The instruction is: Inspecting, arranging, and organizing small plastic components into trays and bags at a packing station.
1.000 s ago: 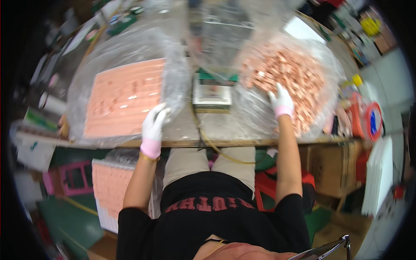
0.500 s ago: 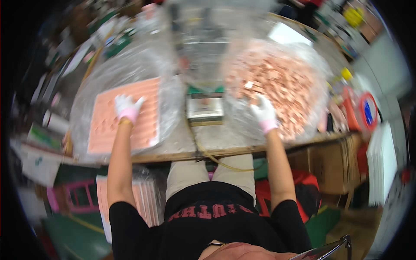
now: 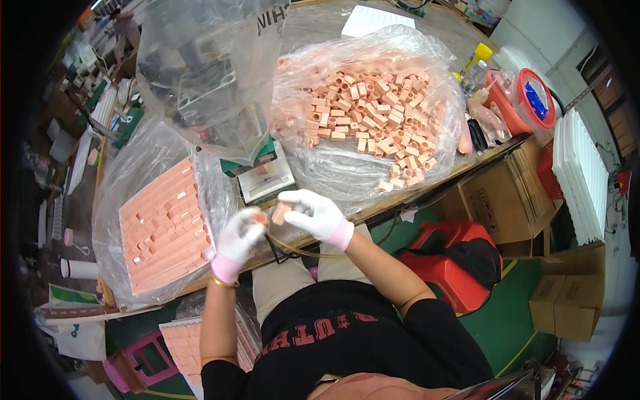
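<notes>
My left hand [image 3: 239, 241], in a white glove with a pink cuff, pinches a small pink piece [image 3: 261, 218] at its fingertips. Close beside it, my right hand [image 3: 319, 217], gloved alike, holds a pink rectangular block [image 3: 281, 213] between thumb and fingers. Both hands are at the table's front edge, just before a small machine [image 3: 267, 179] with a green and silver base. To the right, a heap of pink blocks [image 3: 373, 110], many with a round hole in the end, lies on clear plastic sheeting. On the left lies a pink ridged tray [image 3: 150, 272] with several blocks in its rows.
A clear plastic bag [image 3: 207, 73] covers the machine's upper part. A yellow hose [image 3: 307, 252] hangs by the table edge. At the right are a red basket [image 3: 507, 110] and bottles. A red stool [image 3: 453, 270] and cartons [image 3: 567, 300] stand on the floor.
My left hand has left the tray and my right hand the heap. Both have come together before the machine, each with a pink piece. The view has turned to the right.
</notes>
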### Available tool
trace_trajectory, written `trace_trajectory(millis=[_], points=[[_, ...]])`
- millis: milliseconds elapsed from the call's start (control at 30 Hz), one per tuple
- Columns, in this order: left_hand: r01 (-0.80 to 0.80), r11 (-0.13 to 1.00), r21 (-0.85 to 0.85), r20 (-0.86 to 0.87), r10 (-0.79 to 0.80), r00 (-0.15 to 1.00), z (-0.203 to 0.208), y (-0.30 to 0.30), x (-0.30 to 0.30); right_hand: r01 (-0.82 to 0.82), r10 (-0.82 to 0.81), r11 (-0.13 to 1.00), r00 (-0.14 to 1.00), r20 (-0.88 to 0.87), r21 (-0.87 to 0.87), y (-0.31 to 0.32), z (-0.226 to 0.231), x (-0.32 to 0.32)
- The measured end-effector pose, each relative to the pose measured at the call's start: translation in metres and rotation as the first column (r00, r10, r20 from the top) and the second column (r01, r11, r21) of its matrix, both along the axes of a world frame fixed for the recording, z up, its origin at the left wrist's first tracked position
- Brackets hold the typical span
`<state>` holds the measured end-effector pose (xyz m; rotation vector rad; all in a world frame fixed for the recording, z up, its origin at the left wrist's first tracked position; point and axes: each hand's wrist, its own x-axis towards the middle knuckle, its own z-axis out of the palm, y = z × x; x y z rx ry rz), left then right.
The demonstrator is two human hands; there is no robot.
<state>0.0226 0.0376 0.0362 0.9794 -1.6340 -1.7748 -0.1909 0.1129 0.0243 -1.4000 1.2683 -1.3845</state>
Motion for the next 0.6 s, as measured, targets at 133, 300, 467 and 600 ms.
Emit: trace_trajectory(millis=[133, 300, 467, 600], points=[[0.023, 0.993, 0.119, -0.031, -0.019, 0.999, -0.007, 0.034, -0.014, -0.012, 0.01, 1.0, 0.997, -0.073, -0.027, 0.005, 0.002, 0.008], [0.003, 0.991, 0.132, -0.06, 0.005, 0.998, -0.025, 0.043, -0.023, -0.029, 0.008, 0.995, 0.979, -0.204, -0.1, 0.013, -0.006, -0.006], [0.007, 0.998, 0.068, -0.048, -0.003, 0.999, -0.042, 0.043, -0.026, -0.06, 0.043, 0.996, 0.976, -0.214, -0.072, 0.013, -0.007, -0.013], [-0.017, 0.994, -0.108, 0.035, 0.021, 0.999, -0.05, 0.04, -0.029, -0.054, 0.021, 0.993, 0.957, -0.288, -0.107, 0.012, -0.011, -0.01]])
